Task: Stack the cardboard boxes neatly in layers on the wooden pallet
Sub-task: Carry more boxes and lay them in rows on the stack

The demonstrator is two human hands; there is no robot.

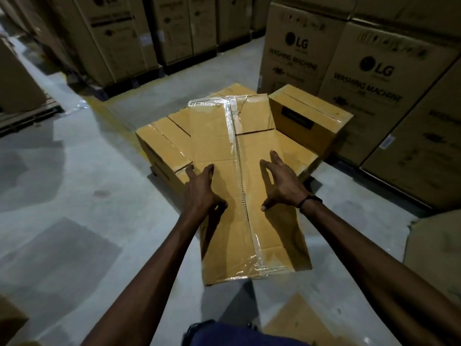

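At far left, a wooden pallet (27,116) lies on the concrete floor (74,196) and carries one partly visible carton (17,81).

Behind it, a row of tall printed cartons (112,38) lines the back of the aisle; at least four fronts can be counted.

At center, one long cardboard box (224,171) lies flat on top of the lower boxes (162,143). Its long axis runs from the viewer toward the far wall, and a clear tape seam follows that axis along the top face. The near end overhangs the lower layer toward the viewer. At least three lower boxes can be counted; the support beneath them is hidden.

The left hand (200,188) rests on the top face left of the seam, grip apart, fingers spread toward the left edge. The right hand (279,183) rests right of the seam, grip apart, fingers extended. A dark band (308,201) encircles the right wrist.

Right of the long box, one smaller cardboard box (309,121) with a dark label stands higher than the lower layer.

At far right, stacked washing machine cartons (369,83) show two printed fronts.
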